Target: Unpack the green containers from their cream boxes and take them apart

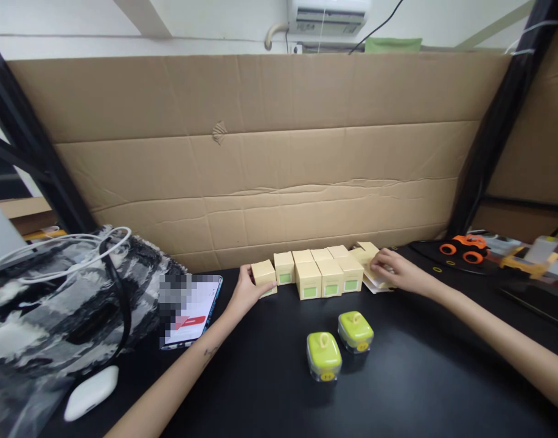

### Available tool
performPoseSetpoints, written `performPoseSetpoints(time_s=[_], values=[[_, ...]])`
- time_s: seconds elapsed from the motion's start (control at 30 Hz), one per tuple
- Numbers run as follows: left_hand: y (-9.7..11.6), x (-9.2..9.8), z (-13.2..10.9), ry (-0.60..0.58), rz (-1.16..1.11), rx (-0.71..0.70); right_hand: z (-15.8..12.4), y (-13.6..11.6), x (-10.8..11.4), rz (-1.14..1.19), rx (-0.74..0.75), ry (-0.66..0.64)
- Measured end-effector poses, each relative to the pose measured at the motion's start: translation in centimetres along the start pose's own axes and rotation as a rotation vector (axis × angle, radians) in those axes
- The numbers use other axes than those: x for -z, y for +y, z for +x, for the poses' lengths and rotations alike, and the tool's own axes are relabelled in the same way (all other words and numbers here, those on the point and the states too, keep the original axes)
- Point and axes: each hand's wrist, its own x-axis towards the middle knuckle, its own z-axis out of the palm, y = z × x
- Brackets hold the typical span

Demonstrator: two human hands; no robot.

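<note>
My left hand (246, 292) grips a small cream box (263, 274) at the left end of a group of like boxes, thumb across its front. Several cream boxes (309, 281) with green front labels stand in two rows beside it. At the right end, my right hand (392, 267) has its fingers bent at a cream box (365, 250) with raised flaps; white card or paper shows beneath. Its fingertips are partly hidden. Nearer me stand two small clear containers with lime-green lids, a front one (324, 356) and a rear one (356, 331), each with a loop on top.
A phone (194, 310) lies left of my left hand, near a black-and-white fabric bag (123, 304) with white cables. A white case (91, 392) sits at front left. An orange toy car (465, 248) is at right. A cardboard wall (269, 158) closes the back.
</note>
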Motion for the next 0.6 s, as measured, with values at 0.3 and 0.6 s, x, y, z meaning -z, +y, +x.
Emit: performPoseSetpoints(time_s=[0.3,0.6], values=[[2.8,1.4,-3.9,-0.059,0.09,-0.197,1.7,-8.9,6.0,0.058,0.18,0.364],[6.5,1.6,-9.3,-0.119,0.328,-0.647,3.6,-19.1,2.3,0.193,0.483,0.054]])
